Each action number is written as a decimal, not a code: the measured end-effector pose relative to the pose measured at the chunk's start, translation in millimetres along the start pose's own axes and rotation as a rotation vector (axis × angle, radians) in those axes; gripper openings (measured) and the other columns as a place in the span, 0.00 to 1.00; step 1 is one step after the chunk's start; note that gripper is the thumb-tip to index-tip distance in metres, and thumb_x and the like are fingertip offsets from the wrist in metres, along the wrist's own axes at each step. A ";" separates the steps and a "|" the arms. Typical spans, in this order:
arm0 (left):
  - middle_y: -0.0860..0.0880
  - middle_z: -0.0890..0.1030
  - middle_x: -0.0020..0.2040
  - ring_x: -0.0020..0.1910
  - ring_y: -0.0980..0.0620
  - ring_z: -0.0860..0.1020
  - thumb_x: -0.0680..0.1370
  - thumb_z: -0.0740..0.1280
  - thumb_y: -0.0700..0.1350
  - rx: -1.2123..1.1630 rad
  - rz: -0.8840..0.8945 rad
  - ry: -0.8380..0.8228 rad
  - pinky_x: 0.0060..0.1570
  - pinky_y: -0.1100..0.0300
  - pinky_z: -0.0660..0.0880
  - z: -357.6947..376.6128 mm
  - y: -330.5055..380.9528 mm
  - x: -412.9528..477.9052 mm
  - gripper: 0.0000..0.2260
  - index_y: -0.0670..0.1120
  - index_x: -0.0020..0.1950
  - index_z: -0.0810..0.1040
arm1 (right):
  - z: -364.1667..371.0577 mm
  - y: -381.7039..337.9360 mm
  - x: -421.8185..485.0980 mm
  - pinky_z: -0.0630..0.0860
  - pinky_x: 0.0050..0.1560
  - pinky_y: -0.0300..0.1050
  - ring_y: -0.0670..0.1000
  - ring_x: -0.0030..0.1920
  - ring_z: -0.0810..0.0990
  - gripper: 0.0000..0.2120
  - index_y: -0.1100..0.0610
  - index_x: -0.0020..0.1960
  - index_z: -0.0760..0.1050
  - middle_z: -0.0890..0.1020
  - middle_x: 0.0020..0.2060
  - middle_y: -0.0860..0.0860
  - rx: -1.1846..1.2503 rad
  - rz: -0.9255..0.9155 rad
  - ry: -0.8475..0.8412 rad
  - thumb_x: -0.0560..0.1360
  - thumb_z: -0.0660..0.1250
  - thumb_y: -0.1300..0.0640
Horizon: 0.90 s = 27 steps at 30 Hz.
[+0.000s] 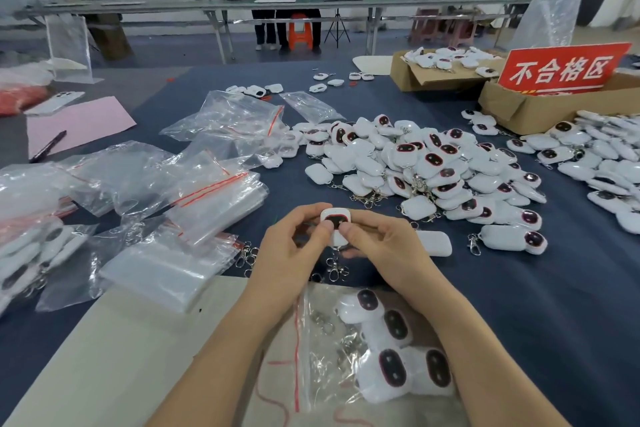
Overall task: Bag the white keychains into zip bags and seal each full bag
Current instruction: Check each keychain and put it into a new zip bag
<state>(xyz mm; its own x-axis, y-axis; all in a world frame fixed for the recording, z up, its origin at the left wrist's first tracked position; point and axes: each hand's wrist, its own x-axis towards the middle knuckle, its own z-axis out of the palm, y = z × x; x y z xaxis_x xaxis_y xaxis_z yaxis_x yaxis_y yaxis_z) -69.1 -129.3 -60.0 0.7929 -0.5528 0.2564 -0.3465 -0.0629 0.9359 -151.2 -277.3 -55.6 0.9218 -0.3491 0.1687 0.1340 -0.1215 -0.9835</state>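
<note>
1. Thumb tips of the left hand (291,246) and right hand (377,246) pressed on the front of one white keychain (335,218), with the other fingers curled behind it. Gripped from both sides, clear of the blue table cloth (519,288).
2. Held keychain: rounded white body, dark oval face rimmed in red, turned up toward the camera. Lower part hidden by the thumbs.
3. Just below the wrists, a clear zip bag (311,340) with a red strip, lying flat on a beige sheet (121,340). Inside, at least four bagged keychains (394,326), dark faces up, metal clasps bunched toward the strip. Cannot tell whether sealed.
4. To the left, a stack of empty zip bags (214,198). Farther left, filled bags (31,253) with keychains showing through the plastic.
5. Ahead and to the right, a large loose pile (426,166) on the cloth — some faces up, some plain white backs.
6. At the far right, an open cardboard box (433,80) with more keychains in it. Beside it, a second box (519,111) bearing a red sign (564,69) with white characters.
</note>
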 end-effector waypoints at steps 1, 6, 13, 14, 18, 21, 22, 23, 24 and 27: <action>0.60 0.85 0.51 0.51 0.59 0.82 0.81 0.69 0.46 -0.009 -0.003 0.004 0.51 0.67 0.77 0.5 0.2 0.1 0.09 0.56 0.59 0.82 | 0.7 -0.1 0.2 0.81 0.45 0.35 0.45 0.47 0.86 0.14 0.42 0.54 0.83 0.88 0.47 0.44 -0.007 -0.006 0.005 0.80 0.68 0.61; 0.56 0.85 0.47 0.45 0.56 0.83 0.81 0.69 0.48 -0.079 -0.033 0.032 0.50 0.59 0.78 2.7 2.1 -0.8 0.05 0.55 0.56 0.82 | 3.3 0.3 -1.1 0.79 0.45 0.32 0.42 0.46 0.86 0.13 0.42 0.54 0.82 0.87 0.46 0.41 -0.051 -0.036 -0.002 0.80 0.68 0.60; 0.54 0.84 0.44 0.46 0.53 0.82 0.82 0.67 0.50 -0.090 -0.032 -0.015 0.50 0.55 0.78 -0.5 4.2 0.6 0.03 0.56 0.52 0.81 | 5.0 0.5 -2.9 0.80 0.48 0.34 0.44 0.48 0.86 0.11 0.40 0.56 0.81 0.87 0.47 0.42 -0.098 -0.069 -0.015 0.80 0.69 0.57; 0.55 0.84 0.44 0.46 0.54 0.82 0.82 0.67 0.50 -0.087 -0.031 -0.015 0.50 0.57 0.77 -0.3 4.5 0.3 0.03 0.56 0.52 0.81 | 4.9 -0.3 -3.6 0.80 0.47 0.33 0.43 0.47 0.86 0.12 0.41 0.56 0.81 0.87 0.46 0.41 -0.089 -0.069 -0.018 0.80 0.69 0.57; 0.56 0.85 0.46 0.46 0.55 0.83 0.82 0.68 0.51 -0.073 -0.022 -0.008 0.49 0.58 0.78 0.6 4.1 -0.1 0.04 0.59 0.53 0.81 | 2.7 -3.0 -3.5 0.80 0.46 0.32 0.43 0.47 0.86 0.13 0.44 0.56 0.82 0.87 0.47 0.42 -0.014 -0.046 -0.011 0.80 0.68 0.61; 0.57 0.85 0.49 0.48 0.56 0.83 0.81 0.69 0.48 -0.051 -0.001 -0.018 0.47 0.66 0.77 0.5 3.5 -0.4 0.07 0.61 0.55 0.81 | 1.2 -2.6 -2.2 0.81 0.49 0.36 0.48 0.54 0.85 0.13 0.47 0.58 0.83 0.87 0.51 0.45 0.027 -0.021 -0.021 0.81 0.67 0.62; 0.57 0.85 0.48 0.48 0.57 0.82 0.81 0.70 0.47 -0.049 0.008 -0.017 0.46 0.69 0.76 0.3 3.6 -0.6 0.08 0.62 0.55 0.81 | 1.1 -2.5 -2.0 0.81 0.50 0.36 0.48 0.55 0.85 0.13 0.48 0.59 0.82 0.87 0.52 0.45 0.036 -0.017 -0.026 0.81 0.67 0.63; 0.57 0.85 0.47 0.47 0.58 0.82 0.81 0.70 0.47 -0.049 0.011 -0.015 0.44 0.71 0.75 0.4 3.7 -0.8 0.09 0.62 0.55 0.81 | 1.0 -2.2 -2.1 0.81 0.50 0.37 0.48 0.56 0.85 0.13 0.48 0.59 0.82 0.87 0.52 0.46 0.041 -0.015 -0.029 0.81 0.67 0.63; 0.56 0.85 0.47 0.47 0.58 0.82 0.81 0.70 0.47 -0.050 0.012 -0.013 0.43 0.72 0.74 0.2 4.0 -1.0 0.09 0.62 0.55 0.81 | 1.0 -2.1 -2.1 0.81 0.51 0.37 0.48 0.56 0.85 0.13 0.49 0.59 0.82 0.87 0.52 0.46 0.044 -0.014 -0.030 0.81 0.67 0.63; 0.55 0.85 0.47 0.49 0.57 0.82 0.81 0.70 0.46 -0.054 0.019 -0.019 0.43 0.72 0.74 -0.5 4.4 -1.3 0.09 0.61 0.55 0.81 | 0.8 -2.3 -2.5 0.80 0.51 0.36 0.48 0.56 0.85 0.13 0.48 0.59 0.82 0.87 0.52 0.45 0.046 -0.017 -0.027 0.81 0.67 0.64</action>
<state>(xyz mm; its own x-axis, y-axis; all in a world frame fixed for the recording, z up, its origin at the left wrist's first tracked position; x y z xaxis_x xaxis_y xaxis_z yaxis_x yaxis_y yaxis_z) -71.4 -128.4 -56.1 0.7767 -0.5690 0.2703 -0.3333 -0.0071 0.9428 -153.5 -275.4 -53.8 0.9285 -0.3223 0.1842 0.1656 -0.0845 -0.9826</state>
